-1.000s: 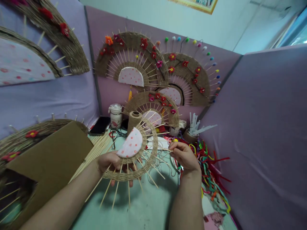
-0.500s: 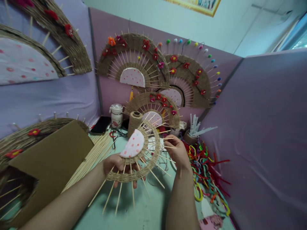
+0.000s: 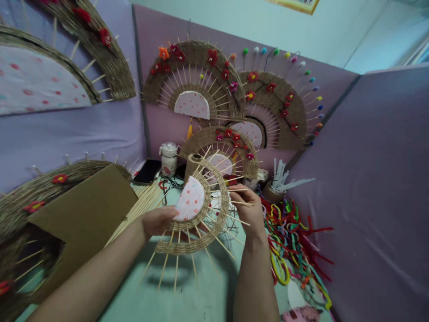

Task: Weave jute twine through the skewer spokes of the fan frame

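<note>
A half-round woven fan [image 3: 191, 201] is held above the table, tilted, with a white red-spotted centre, two rings of woven twine and thin wooden sticks radiating outward. My left hand [image 3: 161, 221] grips its straight side, thumb on the spotted centre's lower corner and the other fingers mostly hidden behind the weave. At the fan's right edge, my right hand [image 3: 247, 208] has its fingers closed around stick ends just outside the outer ring. Whether it also pinches a strand of twine is too small to tell. Behind the fan stands a cone of twine [image 3: 192, 164], partly covered.
Loose wooden sticks [image 3: 139, 208] lie left, beside folded cardboard [image 3: 87, 219]. A phone [image 3: 147, 172] and lidded jar [image 3: 168, 160] stand behind. Tangled coloured pipe cleaners [image 3: 284, 246] and a pot of white sticks [image 3: 273, 193] are right. Finished flowered fans [image 3: 208, 49] line the partition.
My left thumb has shifted up onto the spotted centre, and its fingertips below the weave have gone out of sight. The right hand stays at the fan's edge. The view has turned slightly left.
</note>
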A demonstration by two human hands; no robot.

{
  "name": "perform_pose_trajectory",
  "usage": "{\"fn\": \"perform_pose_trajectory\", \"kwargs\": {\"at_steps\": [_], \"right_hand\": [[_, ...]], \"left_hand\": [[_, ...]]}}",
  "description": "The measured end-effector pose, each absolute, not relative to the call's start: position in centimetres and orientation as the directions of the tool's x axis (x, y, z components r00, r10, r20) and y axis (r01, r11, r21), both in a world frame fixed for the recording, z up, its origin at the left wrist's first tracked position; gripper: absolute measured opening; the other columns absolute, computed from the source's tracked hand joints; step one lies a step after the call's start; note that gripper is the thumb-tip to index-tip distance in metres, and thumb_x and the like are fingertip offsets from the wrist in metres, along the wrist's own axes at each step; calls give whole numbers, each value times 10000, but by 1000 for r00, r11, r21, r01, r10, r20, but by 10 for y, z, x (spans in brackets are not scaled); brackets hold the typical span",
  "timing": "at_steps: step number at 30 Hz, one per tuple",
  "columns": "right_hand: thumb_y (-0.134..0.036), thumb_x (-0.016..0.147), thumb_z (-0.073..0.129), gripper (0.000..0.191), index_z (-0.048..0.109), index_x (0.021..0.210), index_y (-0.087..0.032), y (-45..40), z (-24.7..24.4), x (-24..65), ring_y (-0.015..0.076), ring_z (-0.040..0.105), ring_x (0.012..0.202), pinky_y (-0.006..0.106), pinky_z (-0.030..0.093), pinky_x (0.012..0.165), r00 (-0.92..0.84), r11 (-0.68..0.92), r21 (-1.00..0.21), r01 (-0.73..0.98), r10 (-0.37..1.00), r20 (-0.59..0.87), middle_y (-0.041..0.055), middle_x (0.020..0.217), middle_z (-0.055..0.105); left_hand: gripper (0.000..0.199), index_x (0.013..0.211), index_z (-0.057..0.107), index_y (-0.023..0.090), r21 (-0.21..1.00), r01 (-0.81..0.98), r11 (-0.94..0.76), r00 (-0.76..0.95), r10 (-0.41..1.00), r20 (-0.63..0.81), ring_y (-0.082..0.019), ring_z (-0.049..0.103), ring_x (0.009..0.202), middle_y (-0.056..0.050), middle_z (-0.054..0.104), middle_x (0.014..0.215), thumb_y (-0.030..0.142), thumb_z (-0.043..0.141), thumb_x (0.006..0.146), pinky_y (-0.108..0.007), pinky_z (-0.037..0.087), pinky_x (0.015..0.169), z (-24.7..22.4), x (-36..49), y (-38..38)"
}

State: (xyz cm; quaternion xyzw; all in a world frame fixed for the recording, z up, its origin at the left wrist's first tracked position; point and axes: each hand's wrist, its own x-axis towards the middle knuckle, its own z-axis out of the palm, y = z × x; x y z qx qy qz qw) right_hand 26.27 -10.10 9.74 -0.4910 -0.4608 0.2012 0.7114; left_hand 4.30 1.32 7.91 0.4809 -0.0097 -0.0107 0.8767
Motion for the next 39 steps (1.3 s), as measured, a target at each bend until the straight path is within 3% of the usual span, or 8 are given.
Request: {"fn": "perform_pose_trajectory", "kwargs": {"at_steps": [4, 7, 12, 17, 24, 39], "right_hand": [[-228, 742, 664, 70, 703, 798, -214, -99, 100, 261, 151, 571, 752, 283, 437, 714, 451, 414, -871, 266, 745, 492, 8, 783, 652], [-234, 746, 656, 74, 704, 797, -213, -97, 99, 259, 150, 563, 738, 276, 431, 702, 415, 379, -874, 304, 773, 479, 4, 766, 643], [-253, 748, 655, 71, 699, 782, -209, -95, 98, 251, 161, 578, 744, 280, 440, 691, 371, 340, -889, 308, 817, 441, 9, 774, 654], [-254, 749, 656, 56, 688, 766, -212, -94, 100, 247, 147, 564, 705, 268, 431, 660, 358, 334, -877, 346, 817, 452, 0, 751, 640], [-231, 721, 680, 85, 638, 655, -198, -93, 102, 248, 133, 522, 634, 255, 401, 608, 400, 382, -804, 455, 719, 568, -22, 650, 572], [-220, 772, 656, 72, 646, 703, -204, -101, 104, 254, 150, 546, 677, 277, 414, 629, 364, 379, -708, 596, 658, 659, 2, 698, 599]], "left_hand": [[390, 1036, 651, 104, 822, -71, 565, 913, 369, -175, -234, 657, 936, -120, 710, 1004, 381, 630, 763, -315, 497, 830, 88, 40, 22], [220, 917, 664, 123, 788, -107, 607, 836, 483, -259, -172, 686, 778, -69, 736, 860, 283, 640, 768, -257, 526, 738, 93, 38, 25], [170, 841, 641, 90, 772, -71, 631, 840, 455, -294, -163, 674, 591, -73, 720, 718, 233, 663, 752, -244, 537, 548, 99, 37, 21], [122, 749, 639, 79, 781, -36, 623, 834, 449, -320, -143, 652, 521, -70, 701, 638, 199, 661, 750, -210, 520, 483, 101, 38, 20], [111, 733, 646, 79, 779, -25, 627, 851, 423, -313, -140, 643, 499, -73, 697, 613, 188, 652, 754, -204, 512, 467, 100, 36, 22], [155, 681, 636, 79, 761, 14, 649, 799, 449, -399, -129, 605, 432, -83, 672, 570, 215, 710, 688, -196, 469, 414, 106, 36, 19]]}}
